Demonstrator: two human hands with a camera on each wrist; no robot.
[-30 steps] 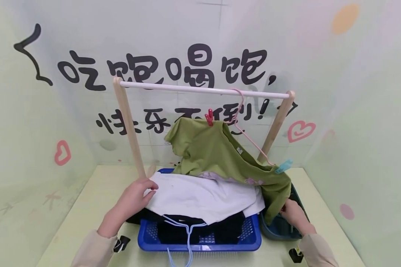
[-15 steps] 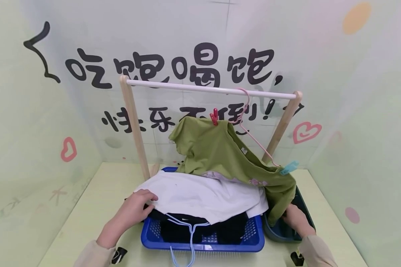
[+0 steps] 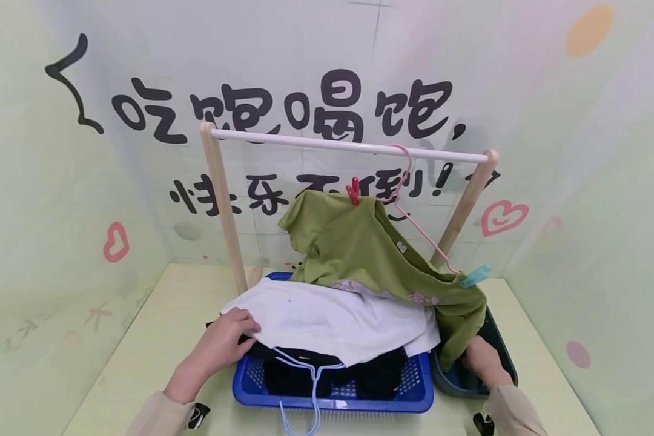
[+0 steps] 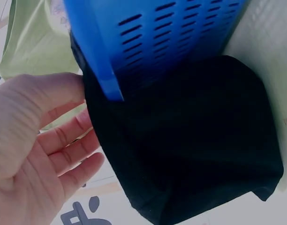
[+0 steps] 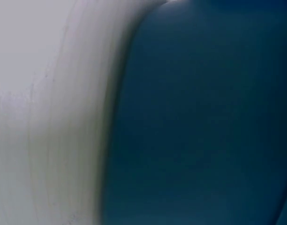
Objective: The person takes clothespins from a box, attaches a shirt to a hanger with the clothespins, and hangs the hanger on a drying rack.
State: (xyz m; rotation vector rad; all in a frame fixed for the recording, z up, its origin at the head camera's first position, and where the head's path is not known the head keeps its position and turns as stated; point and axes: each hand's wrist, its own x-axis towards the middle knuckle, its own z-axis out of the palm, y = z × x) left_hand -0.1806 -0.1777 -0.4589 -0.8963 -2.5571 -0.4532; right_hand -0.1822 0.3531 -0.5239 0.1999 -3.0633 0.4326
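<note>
My left hand (image 3: 223, 340) rests at the left edge of a white garment (image 3: 321, 318). In the left wrist view its loosely bent fingers (image 4: 71, 152) lie beside black cloth (image 4: 190, 140) draped over a blue basket (image 4: 176, 33). At the right, my right hand (image 3: 485, 358) reaches into a dark green basin (image 3: 458, 387). Its fingers are mostly hidden; the right wrist view has only the basin wall (image 5: 195, 117). Beside it hangs the sleeve of a green shirt (image 3: 340, 242), held to a pink hanger (image 3: 422, 233) by a blue clothespin (image 3: 475, 276). A red clothespin (image 3: 353, 191) grips its neckline.
Behind the shirt stands a wooden rack with a white rod (image 3: 305, 142), from which the pink hanger hangs. A light-blue hanger (image 3: 314, 393) sticks out over the basket's front. Printed walls close in the pale table (image 3: 136, 339).
My left hand has come down off the white garment's corner, which now spreads farther left. The right hand has gone slightly deeper into the basin. The whole view has shifted a little.
</note>
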